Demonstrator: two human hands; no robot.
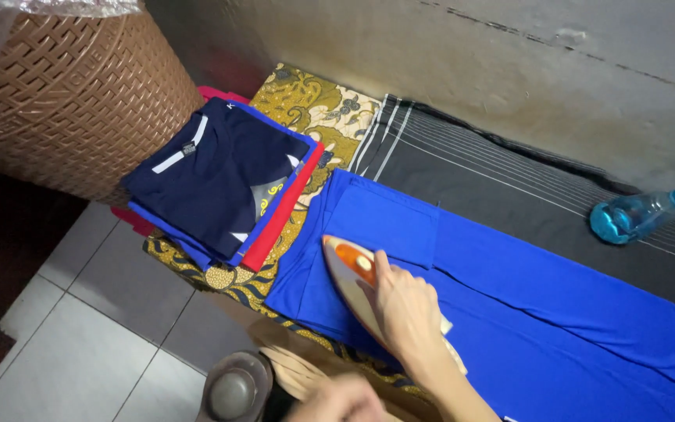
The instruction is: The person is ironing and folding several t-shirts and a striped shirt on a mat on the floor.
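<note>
My right hand [406, 311] grips the handle of a white and orange iron [347, 268], with one finger stretched toward its orange top. The iron rests flat on a bright blue garment [564, 312], near the garment's left end, its tip pointing left. The garment is spread over a yellow patterned cloth [306, 101] and a black striped cloth [501, 180]. My left hand [339, 400] is blurred at the bottom edge, next to a light wooden object [294, 373]; whether it holds anything is unclear.
A stack of folded navy, blue and red clothes [224, 184] lies left of the iron. A brown woven basket [64, 94] stands at top left. A blue spray bottle [638, 215] lies at the right. A round dark object [236, 391] sits on the grey tiled floor [80, 352].
</note>
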